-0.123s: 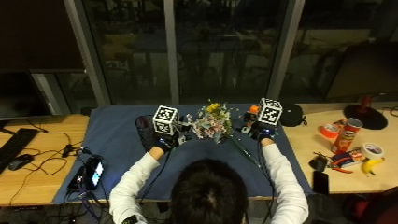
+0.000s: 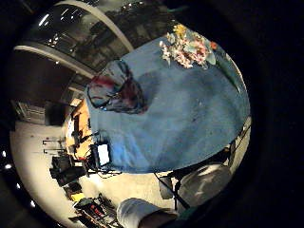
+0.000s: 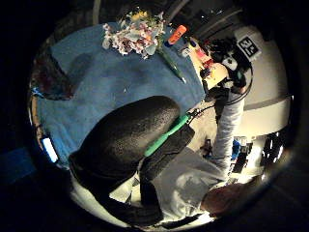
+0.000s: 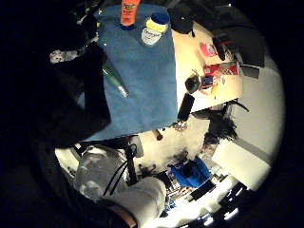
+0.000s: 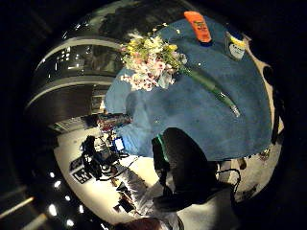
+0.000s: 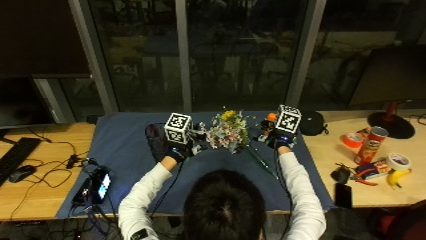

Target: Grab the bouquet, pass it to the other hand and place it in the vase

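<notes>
- vase [image 6: 156, 139]: dark, translucent, with reddish tints, standing on the blue cloth [image 6: 126, 150] on the desk [image 6: 40, 185], just beside the left hand [image 6: 178, 150] on its outer side. Left little finger palm view shows its mouth open; contents can't be made out there.
- bouquet [image 6: 228, 134]: lying on the blue cloth between the two hands, flower heads toward the window, green wrapped stem [image 6: 258, 161] running back toward the person on the right-hand side.
- Flowers are a mix of yellow, pink, white and pale green; stem bundle is a narrow green taper.
- left hand: hovering near the bouquet's left side, no contact visible. Finger state: cannot tell; the thumb-side palm view shows only a dark gloved thumb [image 3: 130, 140] well short of the flowers.
- right hand [image 6: 279, 138]: near the bouquet's right side, stem on the cloth below it, apart from the hand. Finger state: cannot tell.
- Behind the right hand on the cloth: orange bottle [image 5: 198, 26] and a blue-lidded jar [image 5: 235, 45].
- Right end of desk: chips can [image 6: 369, 145], tape roll [image 6: 399, 161], banana [image 6: 398, 177].
</notes>
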The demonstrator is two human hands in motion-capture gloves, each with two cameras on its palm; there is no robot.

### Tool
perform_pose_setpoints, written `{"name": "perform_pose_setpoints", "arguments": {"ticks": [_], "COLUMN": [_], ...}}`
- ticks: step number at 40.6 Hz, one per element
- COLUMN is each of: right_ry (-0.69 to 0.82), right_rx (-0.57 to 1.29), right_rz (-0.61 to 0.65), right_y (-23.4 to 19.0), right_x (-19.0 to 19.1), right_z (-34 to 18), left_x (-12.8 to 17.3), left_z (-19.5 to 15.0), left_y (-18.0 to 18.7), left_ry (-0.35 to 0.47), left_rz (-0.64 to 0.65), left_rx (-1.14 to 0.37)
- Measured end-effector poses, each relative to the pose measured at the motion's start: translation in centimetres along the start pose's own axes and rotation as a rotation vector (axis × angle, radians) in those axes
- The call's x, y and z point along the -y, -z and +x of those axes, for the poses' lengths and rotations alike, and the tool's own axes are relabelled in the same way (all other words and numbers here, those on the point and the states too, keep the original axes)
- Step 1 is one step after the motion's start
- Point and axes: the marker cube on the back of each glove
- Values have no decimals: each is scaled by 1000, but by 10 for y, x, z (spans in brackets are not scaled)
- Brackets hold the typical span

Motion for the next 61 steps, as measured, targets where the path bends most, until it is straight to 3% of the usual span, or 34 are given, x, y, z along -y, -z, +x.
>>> {"name": "perform_pose_setpoints", "arguments": {"ticks": [2, 3, 8, 9, 13, 15, 29, 37, 43, 49, 55, 61], "right_ry": [48, 32, -102, -108, -63, -77, -140, -188, -121, -130, -140, -36], "right_rx": [0, -3, 10, 21, 51, 47, 3, -94, -90, -20, 105, 412], "right_rz": [78, 53, -220, -201, 83, 127, -54, 30, -1, 64, 237, 327], "right_y": [-1, -4, -30, -35, -53, -65, -148, -164, -169, -169, -167, -153], "right_x": [15, 17, 24, 30, 59, 68, 93, 102, 98, 99, 101, 98], "right_z": [-2, -2, 5, 7, 15, 18, 18, 14, 0, 1, 9, 0], "left_x": [3, 5, 4, 2, -5, -6, -13, -18, -20, -21, -25, -25], "left_z": [2, 3, 8, 9, 12, 11, 3, 1, 0, -8, -13, -14], "left_y": [-3, -4, -5, -5, -7, -9, -16, -13, -14, -18, -17, -20], "left_ry": [-11, -14, -36, -40, -51, -56, -35, -23, -10, 11, 24, 27], "left_rz": [-1, -3, -20, -23, -29, -31, -48, -56, -63, -88, -106, -142], "left_rx": [-4, -4, 3, 2, -8, -5, 0, 1, -4, 17, 9, -38]}}
